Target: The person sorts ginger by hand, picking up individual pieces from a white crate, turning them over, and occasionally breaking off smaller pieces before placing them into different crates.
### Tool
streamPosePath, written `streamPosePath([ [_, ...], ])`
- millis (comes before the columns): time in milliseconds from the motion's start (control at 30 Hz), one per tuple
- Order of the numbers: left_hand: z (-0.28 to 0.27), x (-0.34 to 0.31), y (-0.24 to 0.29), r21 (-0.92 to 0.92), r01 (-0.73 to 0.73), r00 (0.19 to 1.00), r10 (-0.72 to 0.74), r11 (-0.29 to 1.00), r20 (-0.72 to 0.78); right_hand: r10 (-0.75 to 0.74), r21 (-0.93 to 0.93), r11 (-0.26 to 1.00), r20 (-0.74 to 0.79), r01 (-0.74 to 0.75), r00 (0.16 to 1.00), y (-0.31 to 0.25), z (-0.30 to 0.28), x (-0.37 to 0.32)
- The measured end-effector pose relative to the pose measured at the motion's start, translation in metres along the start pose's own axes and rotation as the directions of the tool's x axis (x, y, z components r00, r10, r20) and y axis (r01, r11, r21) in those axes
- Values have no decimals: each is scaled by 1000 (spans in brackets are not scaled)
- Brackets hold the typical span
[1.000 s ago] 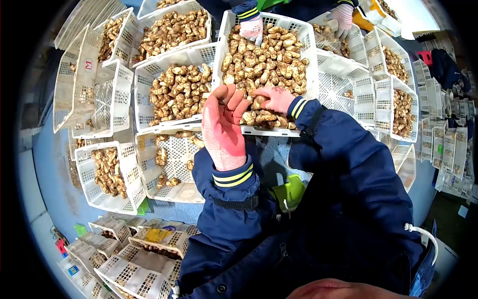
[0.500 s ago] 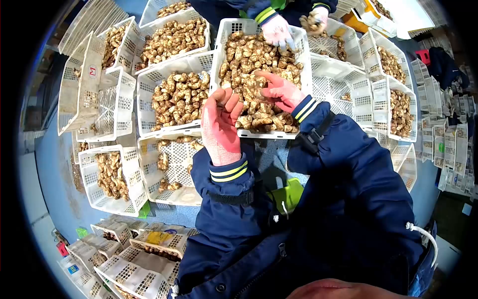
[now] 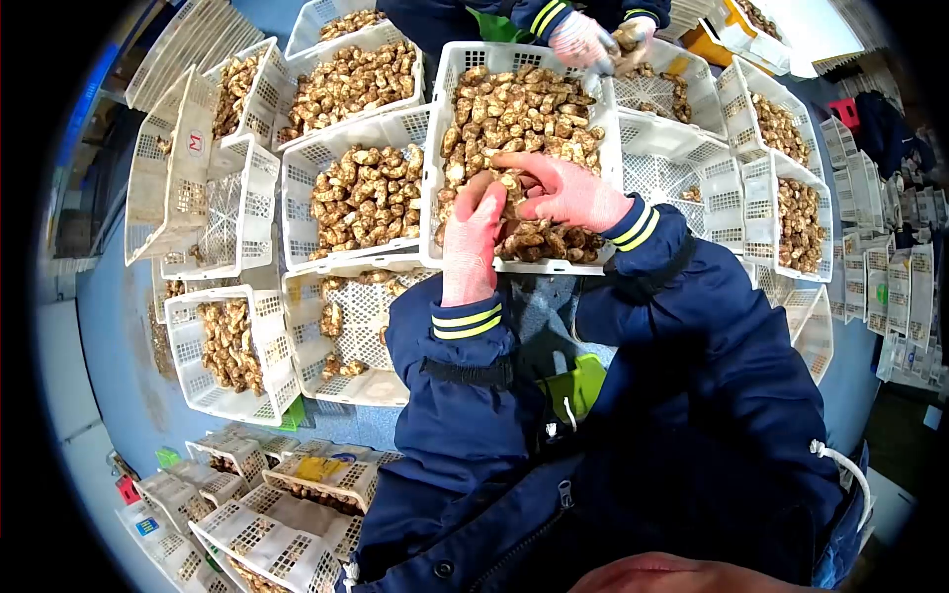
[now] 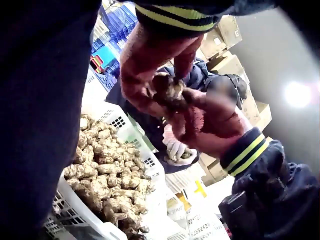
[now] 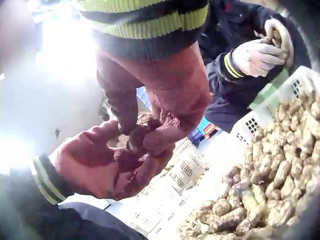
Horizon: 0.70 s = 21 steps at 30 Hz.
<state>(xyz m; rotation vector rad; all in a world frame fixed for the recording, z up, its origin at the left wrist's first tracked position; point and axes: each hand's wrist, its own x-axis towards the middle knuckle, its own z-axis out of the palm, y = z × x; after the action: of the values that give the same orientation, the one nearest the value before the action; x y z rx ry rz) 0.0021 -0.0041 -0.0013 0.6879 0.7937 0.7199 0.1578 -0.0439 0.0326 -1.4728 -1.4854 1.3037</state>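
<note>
Floor (image 3: 117, 341): it is blue, with a brownish stain at the left side.
Cardboard boxes (image 4: 231, 31): they are piled up in the background.
Red item (image 3: 843, 112): it is beside a dark cloth (image 3: 883, 128).
Yellow piece (image 3: 316, 467): it lies over a white crate (image 3: 358, 478) at lower left.

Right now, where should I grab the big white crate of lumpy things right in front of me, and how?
Probably hold the big white crate by its near top rim, both hands coming from your side. That straight edge faces you, while other crates crowd its left and right sides.
</note>
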Motion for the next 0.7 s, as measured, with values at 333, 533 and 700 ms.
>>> streamPosePath([
  [333,-2,-2,-13,-187,-31,997,43,982,62,-192,-488,872,-274,36,942,5,3,-43],
  [533,-3,3,-18,-259,-20,997,38,966,63,-446,-852,521,-314,-41,838,17,25,-37],
  [700,2,8,-20,-136,-82,996,86,987,24,-420,-816,572,-377,-81,826,21,28,-37],
])
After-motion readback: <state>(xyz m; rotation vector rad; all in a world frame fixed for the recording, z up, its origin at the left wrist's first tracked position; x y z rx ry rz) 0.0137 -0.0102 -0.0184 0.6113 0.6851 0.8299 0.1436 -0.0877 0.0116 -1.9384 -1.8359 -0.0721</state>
